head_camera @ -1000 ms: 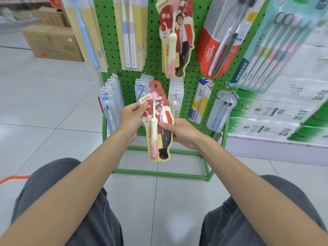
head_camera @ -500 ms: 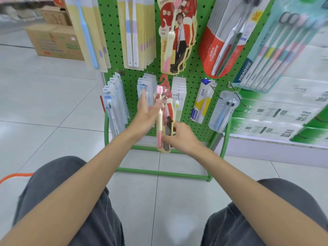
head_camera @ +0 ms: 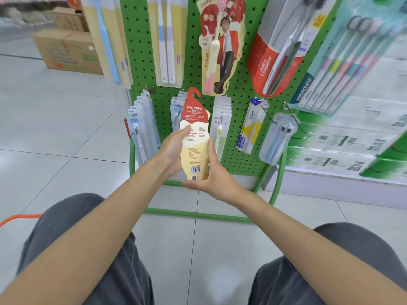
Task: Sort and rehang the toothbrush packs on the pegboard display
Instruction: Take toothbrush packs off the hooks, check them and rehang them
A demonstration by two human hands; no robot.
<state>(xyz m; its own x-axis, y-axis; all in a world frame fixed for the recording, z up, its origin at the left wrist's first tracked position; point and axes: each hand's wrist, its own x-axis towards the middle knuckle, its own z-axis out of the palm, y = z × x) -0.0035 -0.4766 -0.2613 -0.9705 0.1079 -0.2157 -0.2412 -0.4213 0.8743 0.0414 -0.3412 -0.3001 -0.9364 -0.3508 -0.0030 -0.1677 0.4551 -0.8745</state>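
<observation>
Grips one Canban toothbrush pack (head_camera: 195, 137), barcode side out, low before the green pegboard (head_camera: 191, 69): left hand (head_camera: 174, 150) pinching its edge, right hand (head_camera: 211, 175) cupping its foot. Not yet hung; likely belongs with the matching Canban packs (head_camera: 218, 47) above.

Pack (head_camera: 195, 137): red-and-cream card, hook top, upright, printed back with barcode facing camera, off any peg, before green pegboard (head_camera: 138, 51); matching packs (head_camera: 229, 51) hang above.
</observation>
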